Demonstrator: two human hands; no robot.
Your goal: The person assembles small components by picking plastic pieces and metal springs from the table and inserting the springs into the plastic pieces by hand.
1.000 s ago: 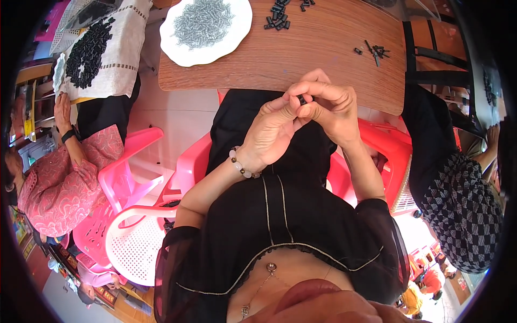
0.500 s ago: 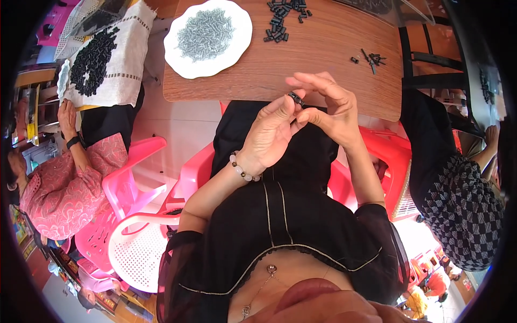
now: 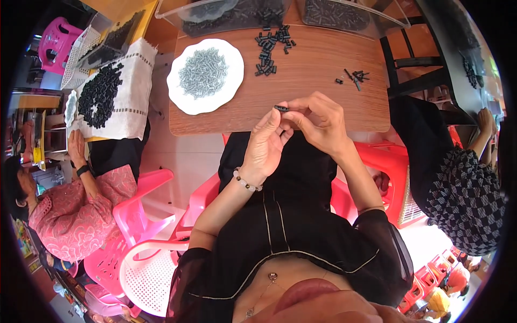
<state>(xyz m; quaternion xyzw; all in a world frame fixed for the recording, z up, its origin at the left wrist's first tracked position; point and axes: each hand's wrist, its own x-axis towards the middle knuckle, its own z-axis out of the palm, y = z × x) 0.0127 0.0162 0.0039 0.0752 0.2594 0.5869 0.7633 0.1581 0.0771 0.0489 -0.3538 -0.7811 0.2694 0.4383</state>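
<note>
My left hand pinches a small black cylindrical part between thumb and fingers, just off the table's near edge. Thumb and forefinger of my right hand close on the same part's right end. Beyond and to the left, a white scalloped plate holds a heap of tiny clear pieces. Loose black cylindrical parts lie in a cluster on the wooden table. Farther right are several thin dark pieces and a single short black part.
Clear plastic bins of black parts line the table's far side. At left, a person in a patterned pink top sits by a cloth with a black heap. Another person in a checkered top is at right. Pink chairs stand nearby.
The view has shifted, showing more of the table's far side. My right hand's fingers, spread before, have come together on the black part, which now lies more level.
</note>
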